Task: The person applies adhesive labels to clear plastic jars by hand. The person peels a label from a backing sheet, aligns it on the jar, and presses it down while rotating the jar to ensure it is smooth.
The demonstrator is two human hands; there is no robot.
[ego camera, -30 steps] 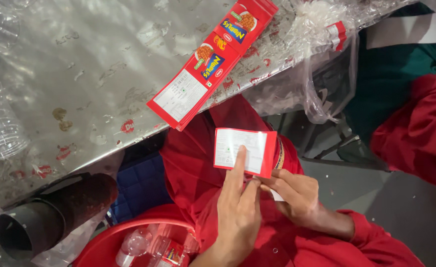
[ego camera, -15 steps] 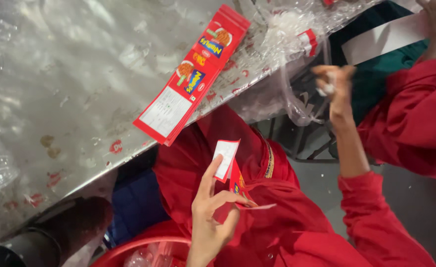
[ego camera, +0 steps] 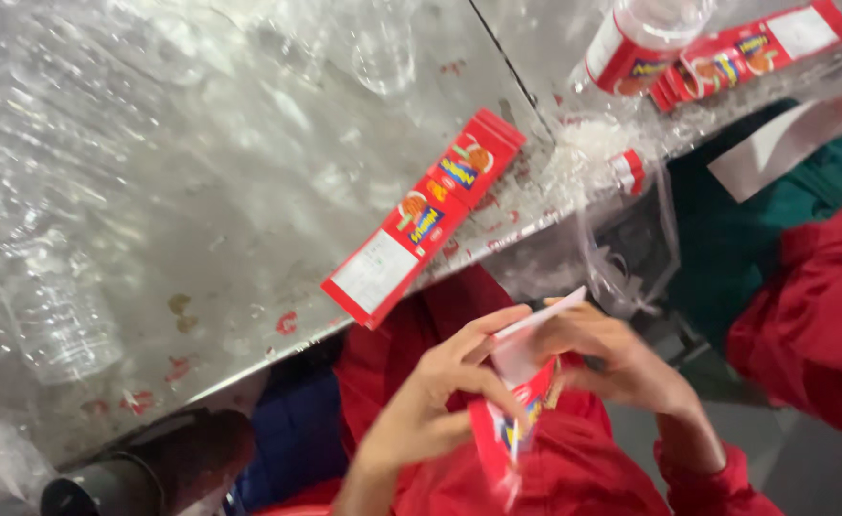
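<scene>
Steel table [ego camera: 201,191], shiny, scuffed, flecked with red scraps; a seam runs across its far part. Clear plastic film and crumpled wrap lie over much of it.

Both hands work below the table edge, over a red-clad lap. Left hand [ego camera: 430,401] pinches the label [ego camera: 516,420] from the left, thumb and fingers closed on its upper part. Right hand [ego camera: 621,358] grips the same label from the right, fingers curled around its top edge. Label is a red strip with a white back, folded or bent between the hands; lower end hangs down, blurred. Exact fold cannot be told.

Flat on the table, just above the hands, lies a long red label sheet [ego camera: 426,215], set at a slant, white panel at its near end reaching the table edge. Apart from the hands.

Far right: a clear bottle [ego camera: 636,43] with a red band, and beside it another red sheet [ego camera: 755,48]. An empty clear bottle [ego camera: 58,306] lies at the left. Dark tube [ego camera: 144,468] sits at bottom left, under the table edge.

Right edge: another person's red sleeve [ego camera: 812,306] over something green [ego camera: 755,229].
</scene>
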